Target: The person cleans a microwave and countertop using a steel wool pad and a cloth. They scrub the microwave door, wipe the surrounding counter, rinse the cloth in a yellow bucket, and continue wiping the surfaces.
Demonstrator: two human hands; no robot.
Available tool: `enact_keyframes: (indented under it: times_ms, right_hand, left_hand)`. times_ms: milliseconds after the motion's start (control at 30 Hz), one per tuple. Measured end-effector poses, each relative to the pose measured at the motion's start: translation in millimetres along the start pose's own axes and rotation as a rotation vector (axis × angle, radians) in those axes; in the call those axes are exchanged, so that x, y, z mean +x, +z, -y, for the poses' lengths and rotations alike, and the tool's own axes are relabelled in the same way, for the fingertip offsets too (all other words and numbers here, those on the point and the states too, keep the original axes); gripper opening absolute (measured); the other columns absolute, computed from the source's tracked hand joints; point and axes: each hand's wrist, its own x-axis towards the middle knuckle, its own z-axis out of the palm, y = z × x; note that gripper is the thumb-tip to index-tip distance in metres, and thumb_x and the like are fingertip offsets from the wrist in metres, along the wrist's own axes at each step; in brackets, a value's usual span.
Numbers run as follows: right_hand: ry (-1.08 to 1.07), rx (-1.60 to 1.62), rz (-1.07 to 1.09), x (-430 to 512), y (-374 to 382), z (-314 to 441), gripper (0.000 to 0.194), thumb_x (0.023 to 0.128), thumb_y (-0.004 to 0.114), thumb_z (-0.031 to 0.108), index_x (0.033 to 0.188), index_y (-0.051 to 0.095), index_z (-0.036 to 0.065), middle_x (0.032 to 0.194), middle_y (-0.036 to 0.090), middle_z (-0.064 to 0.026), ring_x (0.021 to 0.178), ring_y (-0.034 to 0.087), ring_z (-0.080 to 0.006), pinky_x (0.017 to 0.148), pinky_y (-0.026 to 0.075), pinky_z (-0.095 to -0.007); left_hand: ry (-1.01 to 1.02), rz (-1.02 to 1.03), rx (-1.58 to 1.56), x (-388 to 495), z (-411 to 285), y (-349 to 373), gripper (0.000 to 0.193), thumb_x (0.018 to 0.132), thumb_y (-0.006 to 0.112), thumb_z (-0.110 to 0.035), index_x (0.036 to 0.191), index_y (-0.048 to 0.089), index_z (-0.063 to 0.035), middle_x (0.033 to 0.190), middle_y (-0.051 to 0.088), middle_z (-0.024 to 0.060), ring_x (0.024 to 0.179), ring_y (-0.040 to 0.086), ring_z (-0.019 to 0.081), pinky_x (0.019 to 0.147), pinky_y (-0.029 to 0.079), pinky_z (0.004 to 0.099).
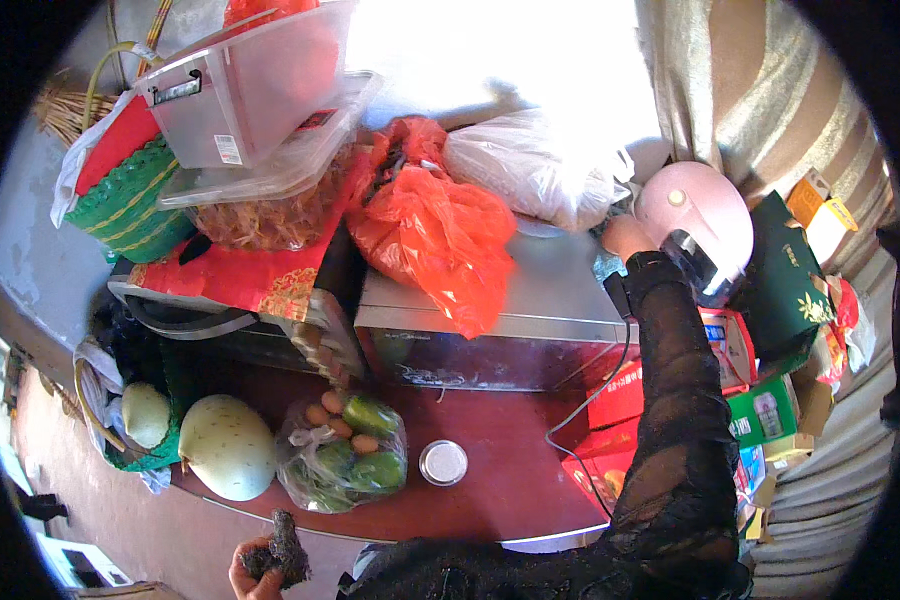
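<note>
My left hand (255, 570) grips a dark grey, fibrous scrubbing pad or rag (281, 553) below the front edge of the red-brown table (495, 450). My right hand (628, 238) reaches to the back right, between a full whitish plastic bag (532, 165) and a pink helmet (694, 214); its fingers are mostly hidden, so what it touches is unclear. Something light blue lies just under that hand. A black clip-like device with a grey cable (562, 435) hangs by my wrist. On the metal-topped cabinet (555, 277) lies a knotted red plastic bag (442, 240).
Nearer me are a large pale gourd or melon (227, 448), a clear bag of eggs and green vegetables (345, 457) and a round silvery lid (443, 463). Clear plastic bins (232, 97) are stacked at the left. Red boxes (615, 397) and a dark green box (772, 277) crowd the right.
</note>
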Motion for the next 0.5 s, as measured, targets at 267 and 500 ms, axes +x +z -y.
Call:
enact_keyframes:
  times_ms: [267, 500]
  right_hand:
    - [-0.153, -0.102, 0.1, -87, -28, 11, 0.024, 0.076, 0.055, 0.016, 0.092, 0.069, 0.005, 0.092, 0.066, -0.0199, 0.089, 0.064, -0.036, 0.077, 0.051, -0.0456]
    - [-0.316, 0.179, -0.074, -116, -41, 84, 0.037, 0.081, 0.053, 0.018, 0.118, 0.06, 0.018, 0.1, 0.063, -0.022, 0.088, 0.06, -0.0416, 0.075, 0.05, -0.0497]
  left_hand:
    - [0.149, 0.052, -0.028, 35, 6, 7, 0.037, 0.067, 0.061, -0.001, 0.103, 0.055, 0.002, 0.095, 0.063, 0.013, 0.082, 0.065, 0.0253, 0.076, 0.055, 0.0396]
    - [0.05, 0.223, -0.034, 58, -12, 30, 0.037, 0.068, 0.055, 0.002, 0.105, 0.055, 0.004, 0.097, 0.062, 0.0122, 0.088, 0.062, 0.0203, 0.081, 0.051, 0.0331]
